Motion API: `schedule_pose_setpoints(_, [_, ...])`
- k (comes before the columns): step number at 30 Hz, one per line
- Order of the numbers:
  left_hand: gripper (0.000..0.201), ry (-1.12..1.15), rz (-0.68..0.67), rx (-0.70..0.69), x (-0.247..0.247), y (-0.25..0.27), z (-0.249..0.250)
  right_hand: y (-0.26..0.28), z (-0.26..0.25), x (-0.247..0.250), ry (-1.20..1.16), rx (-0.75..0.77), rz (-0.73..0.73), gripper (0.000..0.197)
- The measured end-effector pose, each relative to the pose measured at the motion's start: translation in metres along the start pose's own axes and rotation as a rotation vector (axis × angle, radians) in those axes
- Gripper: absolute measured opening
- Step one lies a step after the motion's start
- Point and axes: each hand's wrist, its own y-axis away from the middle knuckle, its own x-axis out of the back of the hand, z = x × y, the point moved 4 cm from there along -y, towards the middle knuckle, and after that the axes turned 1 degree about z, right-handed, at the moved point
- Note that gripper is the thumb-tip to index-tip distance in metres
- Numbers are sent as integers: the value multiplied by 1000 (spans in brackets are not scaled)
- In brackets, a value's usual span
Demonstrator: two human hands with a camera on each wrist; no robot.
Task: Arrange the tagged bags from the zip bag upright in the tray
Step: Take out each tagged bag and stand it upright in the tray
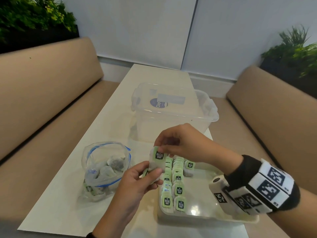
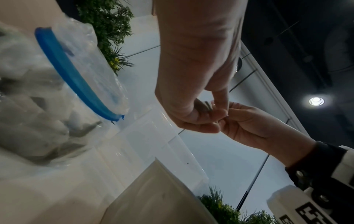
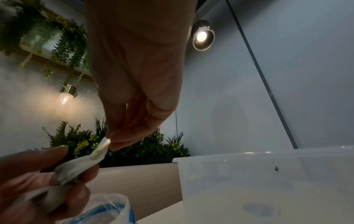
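A tea bag [image 1: 155, 164] with a green tag [image 1: 159, 155] hangs between both hands, just above the far left corner of the white tray [image 1: 205, 218]. My right hand [image 1: 162, 149] pinches the tag from above. Lower down, my left hand [image 1: 151, 171] grips the white pouch, and a second green tag [image 1: 145, 172] peeks out by its fingers. Rows of tagged tea bags [image 1: 178, 189] stand upright along the tray's left side. The clear zip bag [image 1: 104, 169] lies open left of the tray with several tea bags inside. In the right wrist view the right hand [image 3: 110, 142] pinches the bag [image 3: 80, 166].
A clear lidded plastic box [image 1: 171, 109] stands behind the tray on the white table [image 1: 68, 194]. Tan bench seats run along both sides. The tray's right half [image 1: 202, 191] holds no bags. Plants sit at the back corners.
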Motion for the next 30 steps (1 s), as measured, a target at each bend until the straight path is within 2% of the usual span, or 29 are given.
schedule_pose_setpoints(5, [24, -75, 118, -59, 6, -3, 0, 7, -7, 2, 13, 75, -4, 15])
schedule_pose_setpoints(9, [26, -138, 149, -64, 14, -4, -3, 12, -4, 10, 191, 129, -33, 18])
schedule_pose_setpoints(12, [16, -66, 185, -2, 24, -4, -8, 21, 17, 19, 364, 13, -173, 23])
schedule_pose_setpoints(15, [33, -30, 190, 66, 33, -2, -12, 34, 51, 17, 548, -159, -410, 33])
schedule_pose_setpoints(18, [42, -10, 170, 100, 34, 0, -14, 42, 79, 5, 573, -312, -599, 39])
schedule_pose_setpoints(21, [46, -7, 143, 122, 32, 3, -17, 42, 95, -5, 540, -404, -642, 41])
schedule_pose_setpoints(30, [40, 43, 153, 181, 32, 8, -18, 29, 137, -18, 645, -469, -605, 45])
